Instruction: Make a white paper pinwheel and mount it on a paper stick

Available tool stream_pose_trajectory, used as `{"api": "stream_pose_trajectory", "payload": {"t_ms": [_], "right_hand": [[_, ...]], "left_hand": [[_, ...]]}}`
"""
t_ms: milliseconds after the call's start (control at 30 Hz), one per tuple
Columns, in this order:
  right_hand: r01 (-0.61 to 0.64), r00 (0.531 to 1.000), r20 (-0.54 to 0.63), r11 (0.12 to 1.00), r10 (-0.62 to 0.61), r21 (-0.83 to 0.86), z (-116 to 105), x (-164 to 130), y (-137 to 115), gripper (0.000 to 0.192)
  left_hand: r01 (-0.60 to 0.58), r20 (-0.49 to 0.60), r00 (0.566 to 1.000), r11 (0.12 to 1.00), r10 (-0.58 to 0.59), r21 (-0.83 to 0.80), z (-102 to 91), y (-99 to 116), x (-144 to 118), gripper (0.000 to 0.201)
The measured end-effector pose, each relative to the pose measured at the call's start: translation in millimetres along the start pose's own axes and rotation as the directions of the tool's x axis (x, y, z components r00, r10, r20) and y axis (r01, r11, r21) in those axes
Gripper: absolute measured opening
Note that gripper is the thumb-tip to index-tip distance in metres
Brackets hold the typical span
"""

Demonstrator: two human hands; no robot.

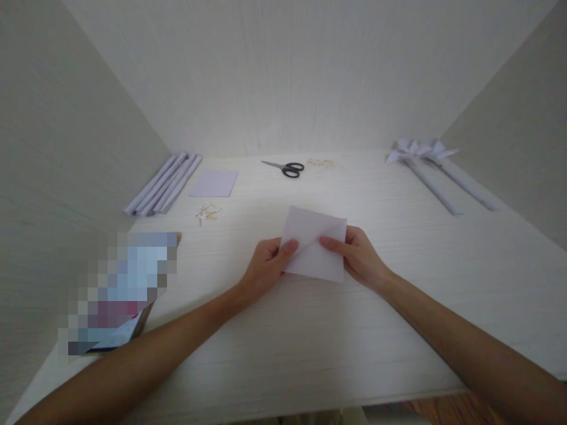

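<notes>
Along the worktop's (398, 330) far edge I see scissors (287, 168), a flat sheet (215, 183) and rolled tubes (163, 184) toward the far left corner, and paper pinwheels (436, 168) toward the far right. Small pins (207, 213) lie left of centre; nothing blocks my hands. At the centre, my left hand (266, 265) and right hand (361, 257) each pinch a side of the paper square (316, 245), thumbs on top. It is tilted slightly, with a diagonal crease rising toward its far right corner.
</notes>
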State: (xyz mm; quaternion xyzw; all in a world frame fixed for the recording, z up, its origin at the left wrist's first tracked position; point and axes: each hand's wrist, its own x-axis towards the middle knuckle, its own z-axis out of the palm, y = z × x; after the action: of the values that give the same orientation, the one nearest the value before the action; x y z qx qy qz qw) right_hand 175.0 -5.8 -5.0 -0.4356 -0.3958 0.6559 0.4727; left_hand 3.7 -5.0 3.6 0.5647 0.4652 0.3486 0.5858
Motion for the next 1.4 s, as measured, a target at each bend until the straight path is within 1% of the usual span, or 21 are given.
{"api": "stream_pose_trajectory", "payload": {"t_ms": [100, 200, 400, 533, 667, 733, 767, 867, 900, 933, 1000, 1067, 1167, 1233, 1300, 1400], "right_hand": [[-0.013, 1.000, -0.007, 0.999, 0.013, -0.032, 0.8, -2.0, -1.4, 0.023], [-0.021, 1.000, -0.018, 0.995, 0.019, -0.093, 3.2, -4.8, -3.9, 0.025], [-0.022, 0.999, -0.042, 0.977, 0.013, -0.214, 7.1, -6.6, -7.0, 0.022], [-0.014, 0.999, -0.046, 0.969, 0.003, -0.246, 6.3, -5.8, -5.5, 0.024], [0.002, 1.000, -0.019, 0.964, -0.008, -0.267, 6.0, -4.6, -3.8, 0.025], [0.077, 0.996, -0.023, 0.956, -0.087, -0.284, 6.5, -4.1, -2.9, 0.030], [0.132, 0.987, -0.047, 0.940, -0.154, -0.313, 6.9, -4.1, -2.4, 0.037], [0.283, 0.923, -0.109, 0.844, -0.369, -0.456, 7.7, -5.2, -1.1, 0.062], [0.310, 0.909, -0.101, 0.818, -0.405, -0.485, 7.6, -5.8, -0.8, 0.065], [0.326, 0.908, -0.078, 0.809, -0.413, -0.490, 7.4, -6.4, -0.7, 0.066], [0.336, 0.925, -0.016, 0.834, -0.380, -0.438, 6.0, -6.8, -1.1, 0.059], [0.345, 0.932, 0.023, 0.866, -0.362, -0.361, 3.3, -6.0, -2.0, 0.049], [0.377, 0.921, 0.018, 0.876, -0.390, -0.302, -1.9, -3.9, -3.6, 0.034], [0.371, 0.920, 0.004, 0.866, -0.392, -0.335, -4.4, -3.3, -4.2, 0.030], [0.334, 0.933, 0.023, 0.842, -0.359, -0.423, -4.7, -4.2, -3.9, 0.027], [0.312, 0.948, 0.123, 0.782, -0.293, -0.540, -0.6, -7.0, -2.0, 0.025]], "left_hand": [[0.068, 0.042, 0.997, 0.998, -0.067, -0.014, -1.1, 0.3, 1.6, 0.037], [0.104, 0.045, 0.994, 0.994, -0.104, -0.013, -0.3, 0.2, 1.4, 0.033], [0.117, -0.020, 0.993, 0.993, -0.117, 0.033, 2.2, 1.9, -0.3, 0.034], [0.148, -0.033, 0.988, 0.989, -0.148, -0.001, 1.9, 2.1, 0.6, 0.038], [0.134, -0.069, 0.989, 0.991, -0.133, 0.010, 2.0, 0.7, 1.3, 0.039], [0.127, -0.111, 0.986, 0.992, -0.127, -0.009, 2.1, -0.3, 1.7, 0.037], [0.122, -0.134, 0.983, 0.992, -0.125, -0.028, 2.1, -0.8, 1.9, 0.037], [0.115, -0.192, 0.973, 0.991, -0.128, -0.074, 1.8, -1.6, 2.5, 0.038], [0.114, -0.208, 0.970, 0.991, -0.128, -0.076, 1.6, -1.5, 2.7, 0.039], [0.116, -0.218, 0.967, 0.991, -0.129, -0.070, 1.4, -1.1, 2.9, 0.039], [0.119, -0.215, 0.968, 0.992, -0.127, -0.050, 0.9, -0.1, 3.1, 0.038], [0.110, -0.201, 0.973, 0.994, -0.113, -0.025, 0.3, 0.6, 3.3, 0.037], [0.080, -0.196, 0.978, 0.997, -0.078, 0.003, -0.7, -0.7, 3.7, 0.037], [0.063, -0.216, 0.974, 0.998, -0.060, 0.007, -1.4, -3.0, 4.3, 0.038], [0.059, -0.255, 0.965, 0.998, -0.058, -0.007, -1.9, -5.3, 5.2, 0.039], [0.063, -0.281, 0.957, 0.996, -0.076, -0.057, -1.9, -6.6, 6.4, 0.040]]}}
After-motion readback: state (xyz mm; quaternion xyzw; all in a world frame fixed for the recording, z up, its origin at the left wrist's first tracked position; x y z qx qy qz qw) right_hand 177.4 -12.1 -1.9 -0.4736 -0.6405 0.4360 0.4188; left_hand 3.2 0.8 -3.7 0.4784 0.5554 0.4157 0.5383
